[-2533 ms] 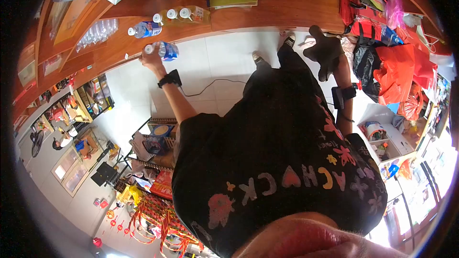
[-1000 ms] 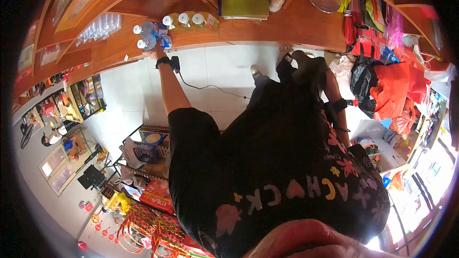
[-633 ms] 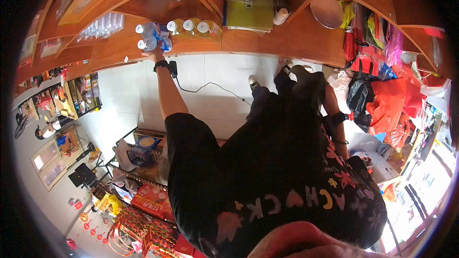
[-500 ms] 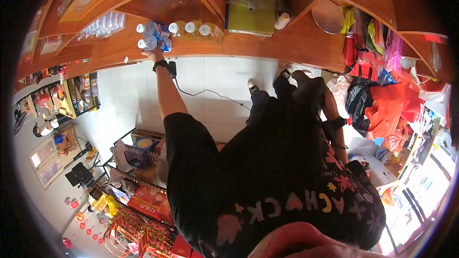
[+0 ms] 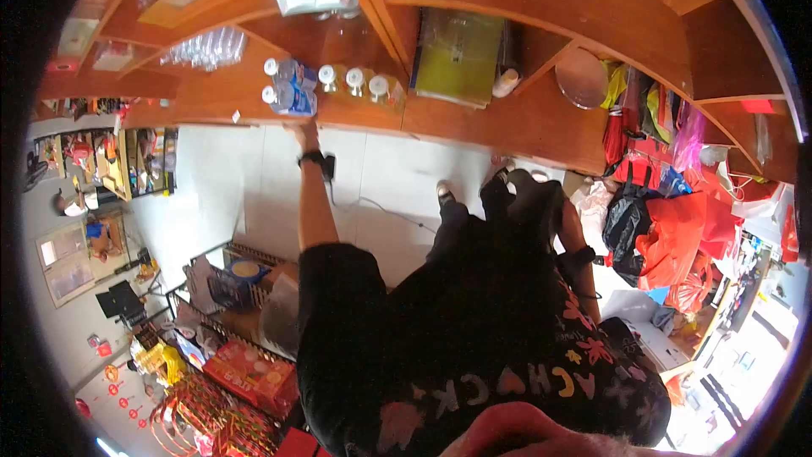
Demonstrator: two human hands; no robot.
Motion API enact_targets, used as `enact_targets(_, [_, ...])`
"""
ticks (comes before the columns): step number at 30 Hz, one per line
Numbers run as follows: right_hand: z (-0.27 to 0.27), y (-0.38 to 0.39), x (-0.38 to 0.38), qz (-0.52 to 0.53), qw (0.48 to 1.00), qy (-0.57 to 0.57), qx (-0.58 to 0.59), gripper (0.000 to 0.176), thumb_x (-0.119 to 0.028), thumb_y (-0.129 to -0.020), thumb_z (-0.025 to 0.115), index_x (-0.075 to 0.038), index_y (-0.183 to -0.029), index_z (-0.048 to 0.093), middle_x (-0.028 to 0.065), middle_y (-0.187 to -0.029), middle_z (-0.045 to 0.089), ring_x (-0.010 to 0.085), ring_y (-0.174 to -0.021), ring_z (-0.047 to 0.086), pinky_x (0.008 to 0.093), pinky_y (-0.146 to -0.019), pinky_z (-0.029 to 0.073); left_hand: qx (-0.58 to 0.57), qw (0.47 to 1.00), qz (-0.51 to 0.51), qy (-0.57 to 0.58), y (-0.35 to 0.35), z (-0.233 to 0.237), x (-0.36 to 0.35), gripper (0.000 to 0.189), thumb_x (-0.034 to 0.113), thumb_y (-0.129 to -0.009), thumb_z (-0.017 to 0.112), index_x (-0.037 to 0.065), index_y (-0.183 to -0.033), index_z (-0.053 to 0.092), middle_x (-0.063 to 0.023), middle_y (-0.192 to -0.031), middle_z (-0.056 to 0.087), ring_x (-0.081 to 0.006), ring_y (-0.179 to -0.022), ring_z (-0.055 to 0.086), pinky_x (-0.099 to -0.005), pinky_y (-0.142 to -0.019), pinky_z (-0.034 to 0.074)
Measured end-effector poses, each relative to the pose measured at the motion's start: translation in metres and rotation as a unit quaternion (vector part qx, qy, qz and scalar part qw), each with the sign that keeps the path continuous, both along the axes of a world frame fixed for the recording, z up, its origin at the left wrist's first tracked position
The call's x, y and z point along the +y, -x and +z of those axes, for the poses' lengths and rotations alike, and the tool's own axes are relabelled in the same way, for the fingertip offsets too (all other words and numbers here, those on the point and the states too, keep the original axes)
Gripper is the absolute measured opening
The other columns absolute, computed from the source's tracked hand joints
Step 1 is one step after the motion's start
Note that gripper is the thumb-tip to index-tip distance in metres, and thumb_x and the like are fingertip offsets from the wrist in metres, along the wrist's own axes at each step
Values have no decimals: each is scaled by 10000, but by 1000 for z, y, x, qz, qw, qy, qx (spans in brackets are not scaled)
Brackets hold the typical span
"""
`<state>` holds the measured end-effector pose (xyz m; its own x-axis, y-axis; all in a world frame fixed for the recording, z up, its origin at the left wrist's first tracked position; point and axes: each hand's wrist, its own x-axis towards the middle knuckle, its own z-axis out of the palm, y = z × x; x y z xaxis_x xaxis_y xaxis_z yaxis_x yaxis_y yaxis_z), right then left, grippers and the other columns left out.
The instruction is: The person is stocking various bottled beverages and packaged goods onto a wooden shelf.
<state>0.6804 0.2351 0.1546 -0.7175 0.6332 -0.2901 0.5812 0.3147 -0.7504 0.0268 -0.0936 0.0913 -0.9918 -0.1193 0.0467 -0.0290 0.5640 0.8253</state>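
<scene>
Two clear bottles with white caps and blue labels, one farther back (image 5: 296,76) and one nearer the edge (image 5: 296,101), stand side by side on the wooden shelf. Just below the nearer bottle's base, at the shelf edge, is my left hand (image 5: 303,129). Its fingers look slightly apart and nothing shows in them, though the view is blurred. Beside the blue-labelled bottles stands a row of white-capped bottles with yellowish contents (image 5: 355,81). My right hand (image 5: 564,213) is down by my dark-clothed knee; its fingers are mostly hidden.
A yellow-green book stack (image 5: 457,55) and a round clear lid (image 5: 581,78) are on the shelves. Red and black bags (image 5: 677,237) crowd the right side. A rack holding a red box (image 5: 251,377) stands at lower left. A cable runs across the floor.
My left hand has let go of the nearer blue-labelled bottle and drawn back to the shelf edge. The whole view has shifted, showing more of the upper shelves.
</scene>
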Motion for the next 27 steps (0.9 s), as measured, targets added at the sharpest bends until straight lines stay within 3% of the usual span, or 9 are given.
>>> enact_targets(4, [57,29,-10,-73,995,59,-15,385,-175,-978,347,28,-1275,487,226,-1212,555,344,-1163,502,392,-1019,376,123,975,-114,148,-95,-20,5,709,158,-808,725,-31,-1342,299,-245,-1170,509,-391,-1030,528,-475,-939,432])
enact_targets(5, [74,42,-12,-100,992,83,5,387,-184,-968,351,31,-1249,508,216,-1186,570,328,-1147,507,385,-1007,384,14,958,-124,-258,-119,-25,17,571,70,-816,700,4,-1273,365,-191,-1110,512,-326,-955,532,-404,-864,469])
enact_targets(9, [155,88,-21,-106,968,195,114,335,-53,-900,424,32,-1212,514,218,-1124,578,358,-1081,541,402,-942,428,-159,910,-242,-296,-224,63,56,234,52,-889,572,33,-1116,517,-68,-886,635,-147,-719,600,-272,-653,500])
enact_targets(11, [220,113,-21,-111,952,271,87,330,-106,-942,393,24,-1221,513,182,-1136,581,287,-1075,547,378,-930,433,-198,884,-342,-248,-246,118,83,238,70,-912,554,28,-1145,530,-84,-922,663,-159,-835,651,-271,-705,516])
enact_targets(16, [125,88,-12,-151,877,403,212,467,-401,-976,444,4,-1170,574,72,-916,662,149,-766,615,281,-663,496,52,848,-519,-91,-247,270,156,175,88,-911,590,-7,-1057,578,-131,-931,663,-225,-832,675,-308,-742,523])
enact_targets(20, [87,81,-10,-166,849,421,273,402,-343,-983,428,-9,-1149,578,78,-1039,644,166,-891,605,314,-750,499,178,842,-506,-55,-237,378,212,215,112,-895,621,1,-1076,584,-154,-989,652,-260,-883,661,-344,-763,515])
enact_targets(22, [67,65,-3,-107,936,240,234,380,-308,-982,425,-6,-1159,575,74,-1064,636,165,-946,587,315,-804,484,253,832,-491,-56,-219,412,243,301,152,-883,646,-14,-1121,563,-186,-1054,624,-313,-960,621,-384,-843,486])
enact_targets(24, [66,55,-8,-127,932,228,251,362,-272,-978,420,-4,-1166,574,70,-1075,631,165,-981,574,316,-846,470,303,823,-480,-25,-208,445,270,491,209,-857,683,-33,-1236,486,-242,-1191,542,-389,-1119,509,-440,-967,403])
enact_targets(27, [82,49,-12,-256,850,359,288,354,-212,-959,400,3,-1183,570,71,-1059,634,177,-964,584,321,-850,475,420,800,-428,23,-189,473,314,679,250,-809,736,-61,-1301,387,-288,-1257,468,-435,-1156,452,-467,-977,378])
